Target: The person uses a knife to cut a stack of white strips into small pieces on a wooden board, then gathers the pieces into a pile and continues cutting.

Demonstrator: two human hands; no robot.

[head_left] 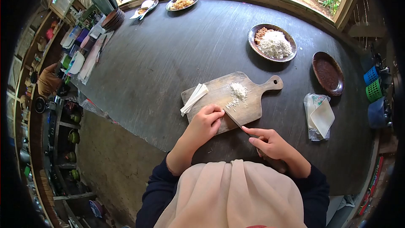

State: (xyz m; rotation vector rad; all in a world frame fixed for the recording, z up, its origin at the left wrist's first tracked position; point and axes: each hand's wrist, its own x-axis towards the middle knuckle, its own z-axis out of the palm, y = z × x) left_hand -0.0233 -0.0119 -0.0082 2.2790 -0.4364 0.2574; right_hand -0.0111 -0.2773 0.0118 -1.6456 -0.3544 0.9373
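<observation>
A wooden cutting board (253,106) with a handle lies on the dark table before me. My left hand (205,122) is closed at the board's near edge, fingertips pinched on what looks like a white strip, mostly hidden by the fingers. Against those fingertips rests the blade of a knife (234,120), whose handle my right hand (272,144) grips. Long flat white strips (194,99) lie stacked at the board's left side. Fine white shreds (238,91) form a small heap near its middle.
Beyond the board stands a plate (252,49) of white shreds and brown food. An oval brown dish (328,72) and a plastic bag with white sheets (319,117) are at right. Toward the window are a plate of food (182,3) and stacked brown plates (113,20). Another knife (101,49) lies left.
</observation>
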